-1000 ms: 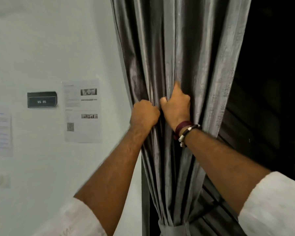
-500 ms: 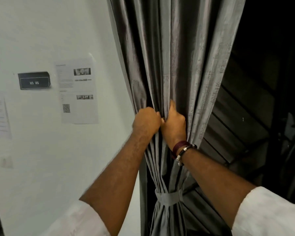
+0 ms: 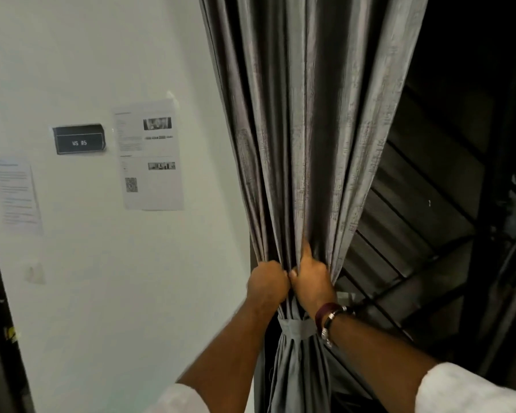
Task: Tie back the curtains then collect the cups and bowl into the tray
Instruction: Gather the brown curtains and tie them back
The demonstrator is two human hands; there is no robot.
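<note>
Two hands are gripping the grey curtain [image 3: 304, 144] side by side, knuckles touching; the left hand [image 3: 267, 283] is closing as a fist round the left folds; the right hand [image 3: 312, 283] is curling round the folds next to it, with one finger lying straight up along a pleat. A grey tie-back band [image 3: 297, 327] is sitting round the gathered cloth just below both hands, and the curtain is flaring out again under it.

Change against the two earlier frames: the hands are now lying lower on the cloth, close above the band, where a second ago they were well above it; the grip looks the same throughout, so they are sliding down the bundle and smoothing the folds toward the band.

Judgement: this curtain is already tied, and the stroke is a final tidying of the pleats; the tying step is nearly done here. Cups, bowl and tray are not showing in this view, so collection is not yet begun.

Also showing: white wall [image 3: 102, 55] carrying printed sheets [image 3: 149, 155] and a dark sign [image 3: 79, 142]; dark window [image 3: 429, 204] at right.
</note>
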